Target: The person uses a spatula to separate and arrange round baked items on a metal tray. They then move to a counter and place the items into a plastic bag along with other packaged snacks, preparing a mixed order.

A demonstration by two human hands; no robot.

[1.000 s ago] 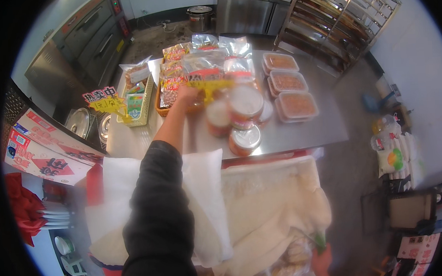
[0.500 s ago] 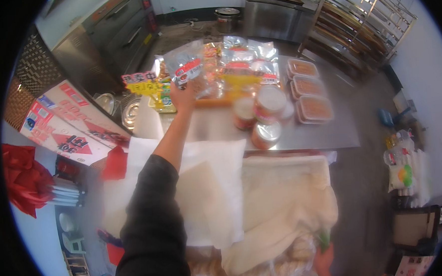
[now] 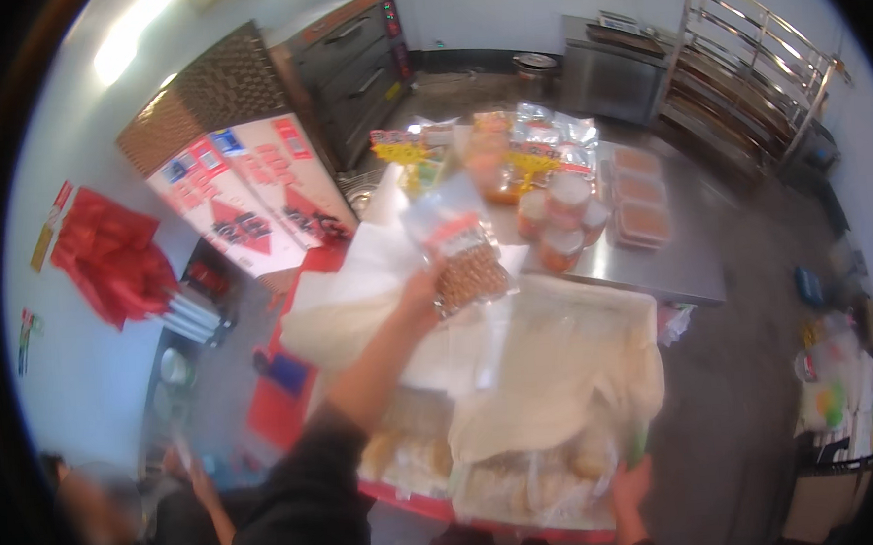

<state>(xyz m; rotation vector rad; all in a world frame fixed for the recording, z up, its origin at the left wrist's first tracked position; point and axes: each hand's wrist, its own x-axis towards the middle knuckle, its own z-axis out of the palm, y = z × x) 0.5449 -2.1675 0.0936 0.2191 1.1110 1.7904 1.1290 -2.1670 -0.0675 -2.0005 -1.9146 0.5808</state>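
Note:
My left hand (image 3: 420, 298) grips the side of a clear plastic bag of small brown nuts or beans (image 3: 471, 276), tilted, with a red and white label. It hangs over the white cloth (image 3: 344, 292) in front of the metal table. At the lower right, my right hand (image 3: 630, 484) has its fingers closed around something green (image 3: 636, 445), blurred and only partly visible. That hand is beside a cream cloth (image 3: 569, 349), which partly covers pale round buns or bread in clear bags (image 3: 536, 479). More of these pale bagged pieces (image 3: 407, 457) lie nearer my left arm.
On the metal table (image 3: 678, 270) stand several lidded jars (image 3: 566, 202), stacked plastic boxes (image 3: 640, 198) and silver bags (image 3: 558, 133). Large printed cartons (image 3: 274, 192) and a red bundle (image 3: 110, 255) are at left. A person (image 3: 188, 522) is at lower left. A rack (image 3: 747, 69) stands back right.
My left hand has brought the bag from above the far table toward me and to the right. The view has turned left, and a person now shows at lower left.

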